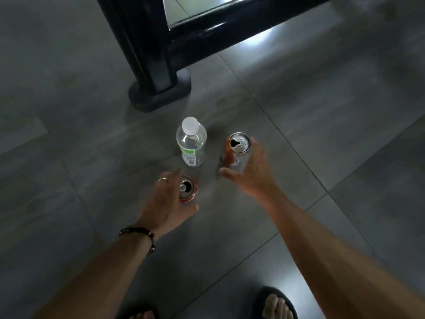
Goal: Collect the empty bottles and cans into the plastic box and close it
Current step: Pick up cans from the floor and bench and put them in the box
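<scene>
A clear plastic bottle (191, 141) with a white cap and a green label stands upright on the tiled floor. Just in front of it stands an opened red can (188, 189). My left hand (163, 203) curves around that can's left side, fingers and thumb apart, and a firm grip does not show. An opened orange can (239, 143) stands to the right of the bottle. My right hand (249, 171) is spread around its near right side, thumb toward the bottle. The plastic box is out of view.
A black metal post with a foot plate (158, 93) stands just behind the bottle, and a black rail (241, 21) runs off to the upper right. My sandalled feet (276, 305) are at the bottom edge. Grey floor tiles (345, 111) lie all around.
</scene>
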`<state>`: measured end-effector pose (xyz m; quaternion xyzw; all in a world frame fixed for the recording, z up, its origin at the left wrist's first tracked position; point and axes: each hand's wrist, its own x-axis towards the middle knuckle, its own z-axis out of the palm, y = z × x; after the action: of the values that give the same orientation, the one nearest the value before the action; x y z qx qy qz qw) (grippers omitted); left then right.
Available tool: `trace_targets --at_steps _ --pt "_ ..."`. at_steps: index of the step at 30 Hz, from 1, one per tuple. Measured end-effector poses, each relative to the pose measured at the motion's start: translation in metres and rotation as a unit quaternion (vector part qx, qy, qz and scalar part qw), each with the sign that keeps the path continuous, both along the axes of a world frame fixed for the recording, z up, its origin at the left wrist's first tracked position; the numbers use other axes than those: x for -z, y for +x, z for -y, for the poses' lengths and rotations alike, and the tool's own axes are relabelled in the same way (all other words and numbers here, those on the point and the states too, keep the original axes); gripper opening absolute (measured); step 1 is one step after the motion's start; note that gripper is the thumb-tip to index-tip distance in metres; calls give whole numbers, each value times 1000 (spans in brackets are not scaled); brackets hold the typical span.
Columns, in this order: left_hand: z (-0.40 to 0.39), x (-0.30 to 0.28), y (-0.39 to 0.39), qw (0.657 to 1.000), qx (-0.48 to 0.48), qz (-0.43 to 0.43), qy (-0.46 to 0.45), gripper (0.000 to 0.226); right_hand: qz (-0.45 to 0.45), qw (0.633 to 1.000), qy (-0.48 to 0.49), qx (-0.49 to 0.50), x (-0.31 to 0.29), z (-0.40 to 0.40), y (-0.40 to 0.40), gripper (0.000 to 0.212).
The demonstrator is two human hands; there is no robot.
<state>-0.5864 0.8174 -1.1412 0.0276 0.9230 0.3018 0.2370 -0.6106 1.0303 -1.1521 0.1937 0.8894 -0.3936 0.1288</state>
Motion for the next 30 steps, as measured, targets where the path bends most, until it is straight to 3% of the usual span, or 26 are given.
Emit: trace_targets --at_steps 3,5,9,11,22,30 --pt "-7 26 -5 999 -8 -33 -14 87 -27 1000 15 5 30 -3 -20 119" --pt "-9 37 -8 998 -16 -57 4 82 -32 999 -3 17 41 -3 -29 114" --pt "-12 38 -15 997 -18 -73 8 72 -71 995 -13 65 47 -2 -34 67" --pt "-11 25 -12 997 -28 -69 -1 70 -63 995 -19 76 38 3 -27 56" --pt "17 -90 55 998 -55 -37 -10 70 -8 1000 -12 -24 -84 23 49 69" --pt "54 -177 133 988 -155 -5 -20 76 19 989 -2 -148 -171 67 87 69"
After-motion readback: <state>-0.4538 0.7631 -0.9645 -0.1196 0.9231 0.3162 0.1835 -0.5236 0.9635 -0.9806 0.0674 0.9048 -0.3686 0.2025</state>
